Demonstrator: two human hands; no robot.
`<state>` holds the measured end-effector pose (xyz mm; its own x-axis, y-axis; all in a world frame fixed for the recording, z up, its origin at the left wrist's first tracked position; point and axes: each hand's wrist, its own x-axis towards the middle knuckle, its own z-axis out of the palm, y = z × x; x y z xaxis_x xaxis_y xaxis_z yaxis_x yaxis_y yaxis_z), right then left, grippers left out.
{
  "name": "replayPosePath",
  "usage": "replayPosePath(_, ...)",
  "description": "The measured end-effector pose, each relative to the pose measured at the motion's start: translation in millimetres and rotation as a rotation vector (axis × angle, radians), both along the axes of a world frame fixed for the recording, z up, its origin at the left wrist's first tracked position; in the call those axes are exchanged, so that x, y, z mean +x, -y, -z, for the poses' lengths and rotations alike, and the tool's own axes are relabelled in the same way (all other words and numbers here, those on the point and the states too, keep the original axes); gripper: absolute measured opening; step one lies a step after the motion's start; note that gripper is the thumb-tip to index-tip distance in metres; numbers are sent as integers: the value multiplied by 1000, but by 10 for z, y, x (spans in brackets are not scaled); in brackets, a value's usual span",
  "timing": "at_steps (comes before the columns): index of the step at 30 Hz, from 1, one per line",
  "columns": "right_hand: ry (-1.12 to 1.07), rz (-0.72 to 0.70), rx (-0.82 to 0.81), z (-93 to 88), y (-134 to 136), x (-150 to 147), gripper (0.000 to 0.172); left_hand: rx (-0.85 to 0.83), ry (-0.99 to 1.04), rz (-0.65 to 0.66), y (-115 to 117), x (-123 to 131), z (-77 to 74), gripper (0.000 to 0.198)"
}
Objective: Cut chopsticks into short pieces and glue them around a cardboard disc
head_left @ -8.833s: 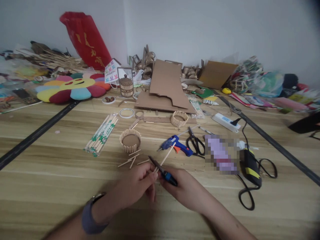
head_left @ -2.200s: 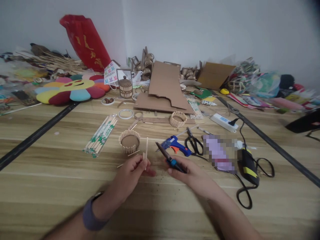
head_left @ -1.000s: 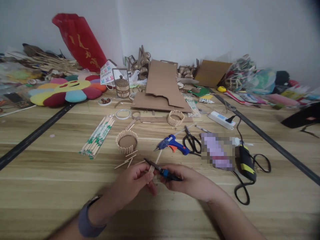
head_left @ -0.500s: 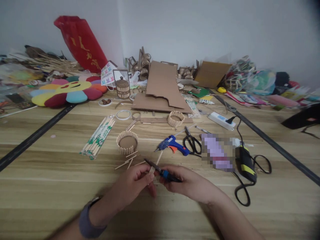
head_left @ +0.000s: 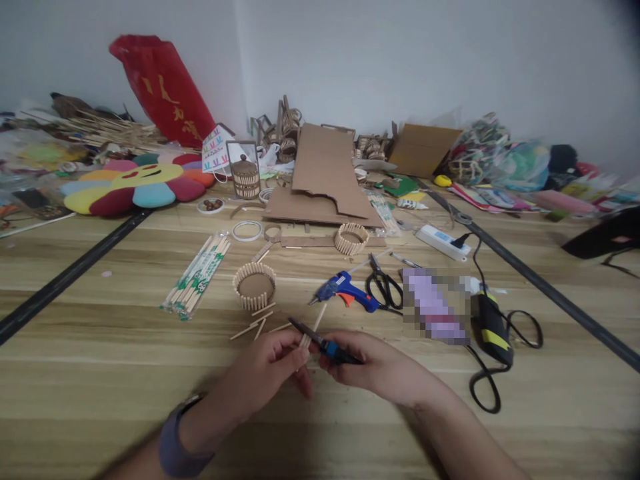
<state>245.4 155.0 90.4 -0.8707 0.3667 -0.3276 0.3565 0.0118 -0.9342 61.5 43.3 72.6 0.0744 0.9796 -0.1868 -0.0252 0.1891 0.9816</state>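
Observation:
My left hand [head_left: 280, 363] is closed, pinching thin wooden sticks [head_left: 320, 317] between thumb and fingers. My right hand [head_left: 367, 363] grips the blue-and-black handles of a cutting tool, which looks like pliers [head_left: 327, 347]; its dark jaws lie across the sticks, just above my left thumb. Several short cut sticks [head_left: 260, 321] lie on the table beyond my left hand. Behind them stands a round cardboard base ringed with upright stick pieces [head_left: 254, 287]. A blue glue gun [head_left: 345, 291] lies beyond my right hand, with black scissors [head_left: 384, 283] beside it.
A packet of wooden sticks [head_left: 197, 275] lies at the left. A second stick ring [head_left: 351, 239] stands farther back, near cardboard sheets [head_left: 325, 167]. A power strip [head_left: 443, 241] and a black-and-yellow corded tool [head_left: 493, 327] are at the right. A flower cushion [head_left: 145, 183] lies back left.
Almost nothing differs. Both hands keep the same hold on the sticks and the pliers, and the view has shifted very slightly.

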Motion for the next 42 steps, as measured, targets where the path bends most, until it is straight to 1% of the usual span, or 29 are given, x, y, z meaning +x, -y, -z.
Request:
replayPosePath(3,19,14,104,29,19,-17,16,7,-27,1,-4,-7,7,39)
replayPosePath(6,24,31,202,38,41,-43,19,0,-51,3,-1,-18,7,39)
replayPosePath(9,3,49,256,30,66,-70,24,-3,-79,7,6,-27,1,38)
replayPosePath(13,5,61,292,19,89,-92,17,5,-102,-23,12,-31,1,38)
replayPosePath(15,11,59,287,9,84,-92,13,19,-94,-36,14,-30,0,39)
replayPosePath(17,-5,42,239,-4,67,-81,13,20,-106,-35,17,-27,-6,38)
replayPosePath(19,-33,21,123,-13,45,-61,20,6,-110,-34,18,-17,-14,37)
replayPosePath(22,-33,11,-86,-8,21,-34,26,-28,-46,-19,16,8,-21,39)
replayPosePath(24,-20,23,-147,6,16,-27,28,-51,-2,-15,15,28,-20,41)
replayPosePath(28,-20,32,-128,26,19,-33,28,-70,22,-36,18,48,-8,43)
replayPosePath(35,-29,12,-106,1,28,-40,30,-80,26,-39,19,34,28,43)
replayPosePath(42,-13,10,72,-9,50,-48,25,-73,14,-27,22,38,-19,44)
